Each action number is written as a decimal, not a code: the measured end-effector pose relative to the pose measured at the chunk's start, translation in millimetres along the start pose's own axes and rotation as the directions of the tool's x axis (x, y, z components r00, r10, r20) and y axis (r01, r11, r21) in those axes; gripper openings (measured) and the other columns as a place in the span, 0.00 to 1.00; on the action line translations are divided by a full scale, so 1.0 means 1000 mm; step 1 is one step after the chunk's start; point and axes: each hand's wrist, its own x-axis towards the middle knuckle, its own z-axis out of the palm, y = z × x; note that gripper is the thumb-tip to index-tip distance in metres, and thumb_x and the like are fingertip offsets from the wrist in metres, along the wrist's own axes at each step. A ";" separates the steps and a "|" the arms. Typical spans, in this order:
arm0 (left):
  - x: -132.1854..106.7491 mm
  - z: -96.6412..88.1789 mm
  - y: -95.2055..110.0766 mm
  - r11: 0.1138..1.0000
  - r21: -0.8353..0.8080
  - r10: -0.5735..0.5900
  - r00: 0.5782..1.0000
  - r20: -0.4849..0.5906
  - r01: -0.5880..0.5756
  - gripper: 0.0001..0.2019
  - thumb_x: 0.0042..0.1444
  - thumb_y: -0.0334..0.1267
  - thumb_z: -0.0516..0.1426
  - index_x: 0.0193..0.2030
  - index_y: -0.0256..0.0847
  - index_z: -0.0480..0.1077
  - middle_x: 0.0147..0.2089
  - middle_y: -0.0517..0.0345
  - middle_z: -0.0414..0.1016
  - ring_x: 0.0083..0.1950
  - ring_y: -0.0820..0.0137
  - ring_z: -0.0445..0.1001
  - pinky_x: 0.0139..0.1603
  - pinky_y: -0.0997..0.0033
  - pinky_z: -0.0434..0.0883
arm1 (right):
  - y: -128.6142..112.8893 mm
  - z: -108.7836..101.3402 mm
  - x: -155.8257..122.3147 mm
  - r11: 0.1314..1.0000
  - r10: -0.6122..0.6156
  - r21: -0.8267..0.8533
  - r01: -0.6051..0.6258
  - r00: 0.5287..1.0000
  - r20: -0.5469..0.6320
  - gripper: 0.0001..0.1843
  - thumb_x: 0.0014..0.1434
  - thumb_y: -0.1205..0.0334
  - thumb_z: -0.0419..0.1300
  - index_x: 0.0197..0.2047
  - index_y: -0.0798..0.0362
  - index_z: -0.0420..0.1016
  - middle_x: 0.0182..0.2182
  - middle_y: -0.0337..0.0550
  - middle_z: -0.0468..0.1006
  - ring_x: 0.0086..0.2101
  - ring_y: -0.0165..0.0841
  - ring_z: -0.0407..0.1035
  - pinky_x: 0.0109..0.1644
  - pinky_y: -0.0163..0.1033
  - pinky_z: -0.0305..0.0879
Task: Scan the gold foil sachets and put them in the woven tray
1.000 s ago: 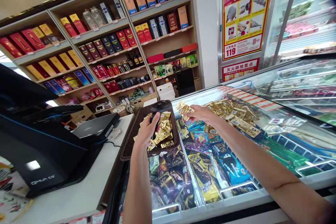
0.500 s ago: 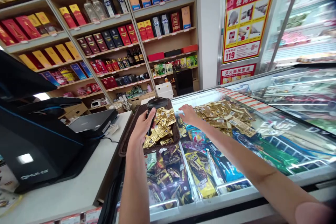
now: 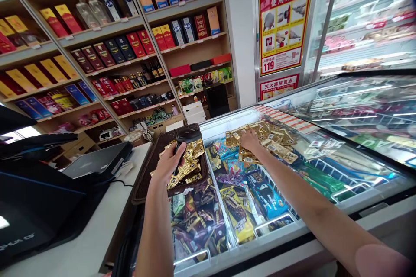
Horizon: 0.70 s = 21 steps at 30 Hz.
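My left hand grips the handle of a black barcode scanner and holds it over a dark woven tray that has several gold packets in it. My right hand reaches into a heap of gold packets lying on the freezer's glass lid, its fingers curled down on the packets. Whether it has lifted one is hidden by the back of the hand.
The white counter at left carries a black till screen and a flat black device. Under the glass lie ice-cream packs. Shelves of boxed bottles fill the back wall; a red poster hangs beside them.
My right hand dropped its gold packets over the tray, then swung back right to the heap on the glass. My left hand kept the scanner over the tray. The view shifted left.
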 end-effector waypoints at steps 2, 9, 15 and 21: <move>0.001 0.002 -0.001 1.000 0.015 -0.017 1.000 0.007 0.017 0.25 0.52 0.63 0.58 0.30 0.41 0.62 0.27 0.65 0.61 0.23 0.77 0.62 0.24 0.75 0.56 | -0.005 0.000 -0.002 1.000 -0.012 0.002 0.012 1.000 0.012 0.21 0.64 0.67 0.51 0.59 0.61 0.70 0.56 0.65 0.70 0.61 0.54 0.57 0.58 0.53 0.59; 0.000 0.005 0.002 1.000 0.012 -0.014 0.999 0.038 0.013 0.25 0.53 0.63 0.58 0.30 0.40 0.62 0.31 0.64 0.62 0.23 0.79 0.62 0.25 0.75 0.58 | -0.011 -0.017 -0.011 0.993 0.046 0.110 -0.039 0.997 -0.066 0.25 0.61 0.71 0.52 0.61 0.64 0.65 0.56 0.65 0.69 0.56 0.49 0.65 0.56 0.48 0.62; -0.003 0.003 0.004 1.000 0.010 0.001 0.999 0.048 -0.002 0.24 0.54 0.62 0.57 0.32 0.40 0.64 0.32 0.62 0.64 0.23 0.79 0.62 0.24 0.75 0.57 | -0.015 -0.037 -0.005 0.955 0.049 0.290 -0.068 0.996 0.073 0.19 0.64 0.67 0.51 0.56 0.64 0.69 0.51 0.64 0.74 0.51 0.47 0.70 0.48 0.42 0.65; -0.006 0.002 0.007 1.000 -0.011 0.027 0.998 0.048 -0.026 0.23 0.55 0.62 0.56 0.33 0.41 0.63 0.31 0.63 0.65 0.23 0.78 0.62 0.23 0.76 0.56 | -0.033 -0.057 -0.015 0.777 -0.027 0.628 -0.051 0.993 0.114 0.15 0.64 0.57 0.55 0.51 0.54 0.70 0.45 0.53 0.78 0.37 0.36 0.73 0.34 0.34 0.65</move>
